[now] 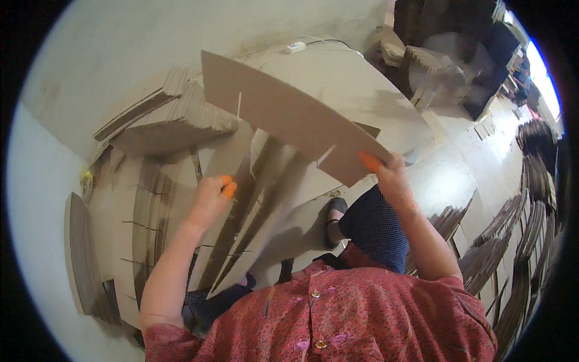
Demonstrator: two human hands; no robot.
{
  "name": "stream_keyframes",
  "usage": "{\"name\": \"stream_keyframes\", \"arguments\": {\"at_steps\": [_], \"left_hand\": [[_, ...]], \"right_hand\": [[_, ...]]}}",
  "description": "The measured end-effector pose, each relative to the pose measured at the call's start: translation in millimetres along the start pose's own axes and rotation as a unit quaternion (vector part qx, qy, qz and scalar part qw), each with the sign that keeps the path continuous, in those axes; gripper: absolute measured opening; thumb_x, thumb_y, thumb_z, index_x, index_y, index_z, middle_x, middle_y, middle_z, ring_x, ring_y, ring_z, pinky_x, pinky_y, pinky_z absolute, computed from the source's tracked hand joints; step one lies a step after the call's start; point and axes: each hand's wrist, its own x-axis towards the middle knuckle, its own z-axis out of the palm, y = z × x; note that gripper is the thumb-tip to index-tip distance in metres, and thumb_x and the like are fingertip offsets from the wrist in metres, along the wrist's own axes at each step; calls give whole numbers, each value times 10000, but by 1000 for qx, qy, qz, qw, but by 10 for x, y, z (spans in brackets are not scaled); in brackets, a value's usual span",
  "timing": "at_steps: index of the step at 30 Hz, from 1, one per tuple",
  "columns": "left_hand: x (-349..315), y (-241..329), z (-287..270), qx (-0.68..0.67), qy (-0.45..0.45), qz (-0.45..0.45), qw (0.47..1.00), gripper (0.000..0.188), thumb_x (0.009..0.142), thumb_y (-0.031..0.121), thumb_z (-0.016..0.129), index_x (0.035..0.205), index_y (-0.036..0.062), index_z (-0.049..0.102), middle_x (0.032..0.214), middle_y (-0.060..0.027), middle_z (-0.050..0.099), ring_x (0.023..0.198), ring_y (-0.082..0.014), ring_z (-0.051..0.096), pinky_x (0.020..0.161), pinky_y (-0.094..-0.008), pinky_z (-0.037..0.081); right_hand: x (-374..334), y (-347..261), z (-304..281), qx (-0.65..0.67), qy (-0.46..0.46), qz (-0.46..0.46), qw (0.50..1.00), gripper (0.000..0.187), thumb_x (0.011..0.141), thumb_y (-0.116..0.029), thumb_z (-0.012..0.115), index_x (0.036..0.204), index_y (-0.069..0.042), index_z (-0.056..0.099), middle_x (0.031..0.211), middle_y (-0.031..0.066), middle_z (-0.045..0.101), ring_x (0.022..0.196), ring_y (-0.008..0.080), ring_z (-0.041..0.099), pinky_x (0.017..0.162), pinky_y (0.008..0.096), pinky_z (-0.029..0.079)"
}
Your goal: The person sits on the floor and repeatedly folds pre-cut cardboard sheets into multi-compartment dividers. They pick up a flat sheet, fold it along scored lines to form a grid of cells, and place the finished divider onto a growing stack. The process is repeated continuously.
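My right hand (393,181), with an orange finger cover, grips the right end of a long brown cardboard strip (289,114). Two narrow slots are cut into the strip's lower edge, and it slants up to the left over the table. Left of centre, my left hand (210,196) is closed, with orange covers on its fingertips. Whatever it may pinch is too hard to make out. Right beside it, several long cardboard pieces (247,208) stand on edge in front of me, partly blurred.
Stacked cardboard pieces (175,123) lie on the pale table (295,69) at the back left. More slotted stacks (142,223) stand left of my arm. Rows of cardboard bundles (488,253) cover the floor at right. A white power strip (296,47) lies near the wall.
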Motion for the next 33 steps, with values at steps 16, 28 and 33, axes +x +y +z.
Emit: {"name": "stream_keyframes", "arguments": {"at_steps": [16, 28, 33], "left_hand": [[110, 150, -50, 111, 3, 38, 993, 232, 849, 111, 584, 1039, 3, 662, 832, -258, 614, 763, -400, 611, 675, -420, 479], [168, 74, -11, 137, 13, 36, 990, 253, 839, 107, 583, 1065, 28, 665, 844, -246, 623, 773, -398, 616, 670, -426, 486], [158, 127, -22, 116, 18, 20, 993, 262, 827, 103, 584, 1064, 23, 664, 843, -253, 621, 770, -399, 617, 668, -424, 487]], "right_hand": [[-24, -242, -177, -166, -8, -27, 986, 224, 880, -54, 597, 1075, 47, 644, 894, 41, 697, 832, 71, 566, 749, 246, 468], [-29, -284, -163, -144, -13, -63, 987, 212, 879, -19, 570, 1069, 37, 645, 903, 37, 695, 835, 83, 585, 743, 248, 476], [3, -257, -189, -129, -9, -48, 990, 200, 881, -16, 561, 1052, 38, 649, 882, 44, 696, 825, 83, 586, 735, 246, 474]]}}
